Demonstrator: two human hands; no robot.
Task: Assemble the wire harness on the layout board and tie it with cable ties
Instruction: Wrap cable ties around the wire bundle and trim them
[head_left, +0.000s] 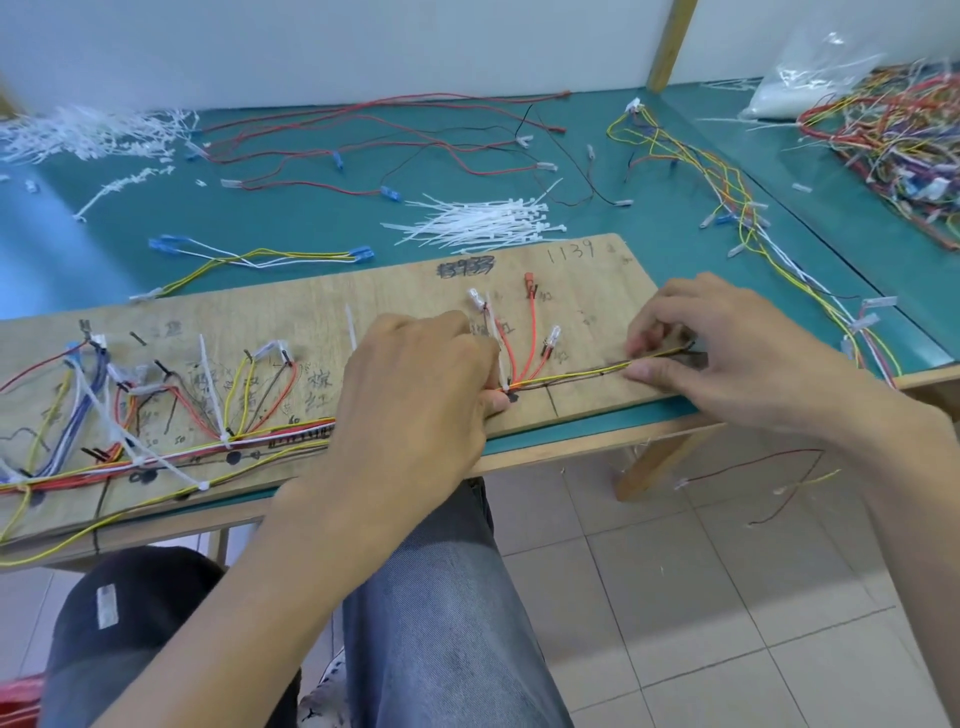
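A wooden layout board (395, 291) lies along the table's front edge. The wire harness (171, 452) runs across it, with white cable ties standing up from the bundle on the left. My left hand (415, 379) presses down on the bundle near the board's middle, thumb beside a tie where red branch wires (532, 332) fan out. My right hand (727, 343) pinches the yellow and brown wires (576, 373) at the board's right end. A pile of loose cable ties (483, 221) lies just beyond the board.
Loose red and black wires (395, 130) are spread on the green table (291, 218). Cut tie ends (93, 132) are heaped at the back left. A tangle of coloured wires (893, 124) and a plastic bag (810, 78) sit at the right. My legs are under the table.
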